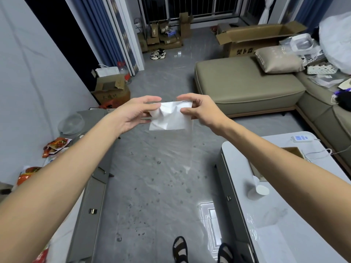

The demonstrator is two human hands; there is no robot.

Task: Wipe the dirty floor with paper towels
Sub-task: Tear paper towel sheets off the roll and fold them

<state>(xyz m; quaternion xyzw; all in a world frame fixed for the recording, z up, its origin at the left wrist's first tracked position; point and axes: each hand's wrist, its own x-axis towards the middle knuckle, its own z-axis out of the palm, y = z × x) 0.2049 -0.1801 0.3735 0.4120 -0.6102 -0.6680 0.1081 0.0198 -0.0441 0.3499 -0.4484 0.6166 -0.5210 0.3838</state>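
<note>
Both arms reach forward at chest height over the floor. My left hand (135,112) and my right hand (197,109) pinch a white paper towel (171,118) between them by its upper edge, left fingers on its left side, right thumb and fingers on its right side. The sheet is creased and hangs down, with a blurred strip trailing below its right edge. Under it the grey tiled floor (161,186) is speckled with dark dirt spots and smears, thickest between my feet and the middle of the room.
A white low table (275,215) with a paper cup (260,190) and a cardboard tissue box stands at the right. A grey cabinet (91,196) with snack bags lines the left. A sofa (247,88) and cardboard boxes sit farther back. My sandalled feet (180,249) are at the bottom.
</note>
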